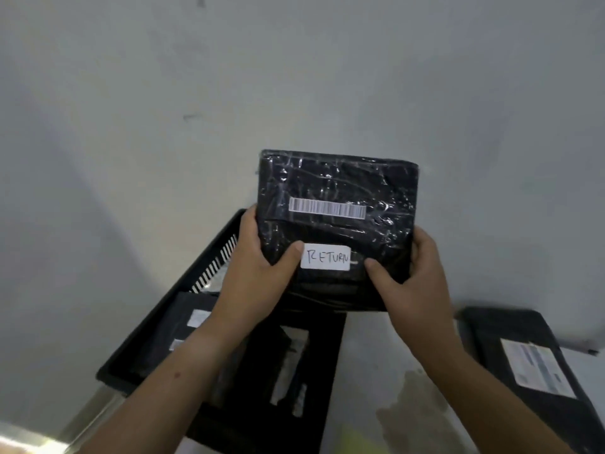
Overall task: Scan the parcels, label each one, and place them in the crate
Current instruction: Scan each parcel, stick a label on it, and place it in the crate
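Both hands hold a black plastic-wrapped parcel (337,224) up at the centre of the frame — the left hand (258,273) grips its left edge, the right hand (412,276) its right, thumbs on the front. It bears a barcode strip (327,208) and a white handwritten "RETURN" label (325,257). Below it, at lower left, the black crate (157,322) holds more dark parcels — another labelled parcel (530,362) lies at lower right.
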{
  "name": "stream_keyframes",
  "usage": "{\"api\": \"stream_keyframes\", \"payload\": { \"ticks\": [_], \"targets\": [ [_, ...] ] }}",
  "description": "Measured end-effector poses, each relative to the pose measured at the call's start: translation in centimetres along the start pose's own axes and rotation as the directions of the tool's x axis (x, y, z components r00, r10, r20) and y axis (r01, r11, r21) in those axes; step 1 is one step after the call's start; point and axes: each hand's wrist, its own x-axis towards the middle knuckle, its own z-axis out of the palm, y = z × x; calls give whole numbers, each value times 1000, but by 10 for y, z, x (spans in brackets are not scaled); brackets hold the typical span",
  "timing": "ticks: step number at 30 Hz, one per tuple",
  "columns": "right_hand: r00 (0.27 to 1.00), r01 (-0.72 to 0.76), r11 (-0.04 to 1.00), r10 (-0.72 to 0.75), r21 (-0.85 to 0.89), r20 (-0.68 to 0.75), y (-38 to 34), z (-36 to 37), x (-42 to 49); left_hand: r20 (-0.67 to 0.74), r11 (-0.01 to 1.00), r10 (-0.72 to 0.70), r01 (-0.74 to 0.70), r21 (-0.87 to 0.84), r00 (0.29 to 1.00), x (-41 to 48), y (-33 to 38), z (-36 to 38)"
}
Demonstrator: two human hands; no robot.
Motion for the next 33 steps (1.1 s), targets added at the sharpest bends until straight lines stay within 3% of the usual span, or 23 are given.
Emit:
{"api": "stream_keyframes", "payload": {
  "ticks": [5, 10, 17, 23, 28, 33],
  "targets": [
    [985, 55, 996, -43, -73, 165, -16, 87, 63, -83, 999, 32, -33, -2, 996, 43, -42, -62],
    [945, -71, 988, 111, -140, 307, -6, 166, 132, -26, 999, 13, -12, 31, 1000, 81, -97, -91],
    [862, -378, 924, 372, -51, 345, 46, 240, 196, 80, 995, 12, -21, 102, 997, 92, -152, -90],
    [825, -488, 872, 470, -23, 315, 99, 266, 221, 78, 977, 66, -80, 196, 995, 81, -176, -63],
    [846, -455, 882, 472, -123, 249, 116, 262, 222, 109, 962, 33, -61, 267, 993, 69, -187, -29],
    [841, -395, 898, 439, -195, 316, 133, 263, 223, 84, 964, -52, 27, 266, 995, 66, -195, -21]
  ]
}}
